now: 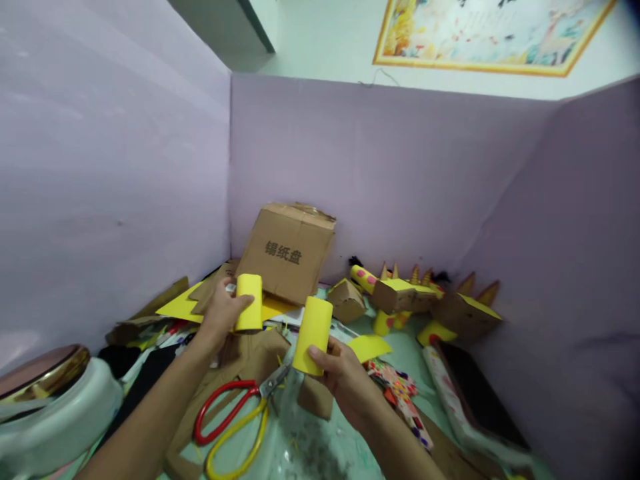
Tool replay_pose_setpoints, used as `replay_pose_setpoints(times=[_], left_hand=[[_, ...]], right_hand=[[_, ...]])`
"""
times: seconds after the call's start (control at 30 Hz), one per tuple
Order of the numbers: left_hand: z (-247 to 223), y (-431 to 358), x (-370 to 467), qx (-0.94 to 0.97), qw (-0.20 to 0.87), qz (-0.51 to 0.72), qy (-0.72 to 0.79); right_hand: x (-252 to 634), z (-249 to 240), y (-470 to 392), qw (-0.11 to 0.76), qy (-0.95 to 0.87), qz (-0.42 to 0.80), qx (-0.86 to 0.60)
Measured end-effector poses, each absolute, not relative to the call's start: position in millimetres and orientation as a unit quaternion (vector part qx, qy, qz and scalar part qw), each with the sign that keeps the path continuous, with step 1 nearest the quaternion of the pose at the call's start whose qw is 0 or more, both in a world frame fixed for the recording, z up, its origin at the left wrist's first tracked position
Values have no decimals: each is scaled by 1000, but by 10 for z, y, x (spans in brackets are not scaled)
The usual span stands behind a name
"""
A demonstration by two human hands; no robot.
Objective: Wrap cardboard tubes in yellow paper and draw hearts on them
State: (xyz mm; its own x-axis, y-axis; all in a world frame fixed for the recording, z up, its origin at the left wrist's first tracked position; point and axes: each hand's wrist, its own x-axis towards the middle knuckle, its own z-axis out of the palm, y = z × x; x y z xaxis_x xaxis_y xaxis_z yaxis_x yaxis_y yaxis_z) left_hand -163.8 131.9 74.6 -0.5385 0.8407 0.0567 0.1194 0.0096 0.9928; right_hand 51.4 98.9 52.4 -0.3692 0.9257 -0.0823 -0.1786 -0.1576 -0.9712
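- At the lower edge both forearms are cut off, as is the white container [97,400] with a gold-rimmed top at far left.
- Scissors [263,391] lie on the bench [360,445] between the forearms, one handle loop red and one yellow, held by neither hand.
- The right hand [343,373] holds a yellow tube [315,330] raised and slightly tilted, its fingers closed to the tube's width, thumb across the lower front; the other fingertips are hidden behind.
- A little farther off, the left hand [225,310] grips a second yellow tube [251,319], nearly upright, thumb on its front and fingers curled to its width. The far contact cannot be seen.
- The step in hand looks like handling the two pieces together — they are apart, one per hand. The next move probably calls for a light, even grip, since the walls look thin and could dent; the insides hardly show.
- Beyond, a cardboard box [290,257] leans against the purple wall [350,147].
- To its right, spiked cardboard-and-yellow figures [395,297] overlap — where one ends and another starts is hard to tell.
- Farthest, a framed picture [495,33] is cut by the top edge.
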Motion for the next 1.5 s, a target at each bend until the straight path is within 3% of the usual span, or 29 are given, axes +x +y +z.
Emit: replay_pose_setpoints(times=[0.2, 0.4, 1.3, 1.5], left_hand=[[448, 571, -881, 384, 569, 610, 395], [66, 407, -561, 375, 654, 566, 334], [-65, 285, -517, 511, 500, 512, 477], [67, 357, -667, 515, 438, 513, 529]], right_hand=[[848, 252, 494, 481, -436, 680, -342], [1016, -121, 343, 527, -472, 620, -339], [1068, -256, 269, 521, -525, 570, -358], [1102, -410, 297, 548, -457, 567, -412]])
